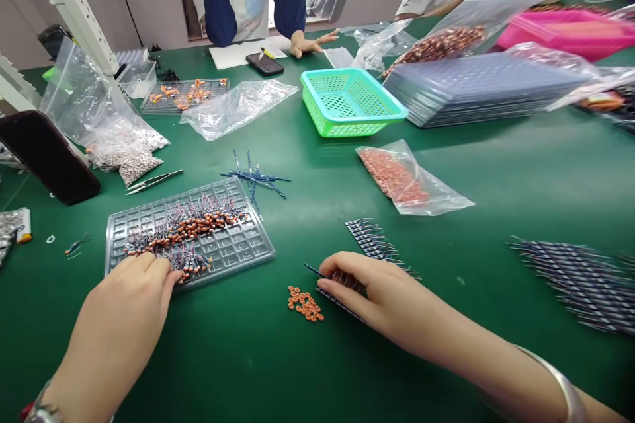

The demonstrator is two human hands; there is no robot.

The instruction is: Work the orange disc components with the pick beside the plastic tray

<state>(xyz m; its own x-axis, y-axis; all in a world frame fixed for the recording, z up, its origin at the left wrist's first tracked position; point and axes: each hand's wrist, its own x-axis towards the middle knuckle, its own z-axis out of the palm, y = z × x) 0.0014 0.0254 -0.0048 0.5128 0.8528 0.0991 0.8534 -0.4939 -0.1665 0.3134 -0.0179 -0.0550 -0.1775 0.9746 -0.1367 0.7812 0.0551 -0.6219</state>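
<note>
My left hand [129,304] is closed at the front edge of a clear compartment tray [248,248], its fingertips among small orange-tipped wired parts [196,228]. What it pinches, if anything, is hidden. My right hand [367,287] is closed round a thin dark blue strip [313,270], whose end sticks out to the left past the fingertips. Another striped strip [342,305] runs beneath that hand. Small orange rings [305,304] lie loose on the green table, left of my right hand. Just behind the same hand is a row of striped strips with wires [372,238].
Dark blue strips [255,177] lie crossed behind the tray, near tweezers [155,182]. A phone [47,157] leans at the left. Farther back are a green basket [347,125], a bag of orange pieces [397,175] and stacked trays [476,89]. A person sits opposite, one hand [310,43] on the table.
</note>
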